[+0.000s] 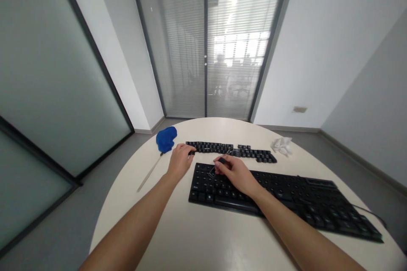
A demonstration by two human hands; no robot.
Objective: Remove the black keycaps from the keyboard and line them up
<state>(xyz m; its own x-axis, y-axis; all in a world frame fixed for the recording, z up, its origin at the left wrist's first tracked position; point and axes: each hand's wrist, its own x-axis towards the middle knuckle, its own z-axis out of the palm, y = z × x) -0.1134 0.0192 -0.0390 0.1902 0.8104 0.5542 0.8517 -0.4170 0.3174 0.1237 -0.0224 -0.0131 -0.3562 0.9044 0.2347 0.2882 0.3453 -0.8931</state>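
Observation:
A black keyboard (270,190) lies across the table, many of its keycaps off on the left part. Behind it, loose black keycaps (213,147) stand in rows. At the left end of those rows, my left hand (180,160) pinches a dark keycap (191,153) close to the tabletop. Above the keyboard's upper left part, my right hand (237,171) grips a keycap puller (222,160) by its black handle. Its thin wire loops (211,172) point down and left over bare key sockets. Whether the wires touch the keyboard, I cannot tell.
A blue cloth duster (166,139) with a pale stick handle lies to the left. Crumpled white tissue (282,146) sits at the back right. The keyboard's cable (370,211) runs off on the right. The round white table (152,228) has a curved edge near glass partitions.

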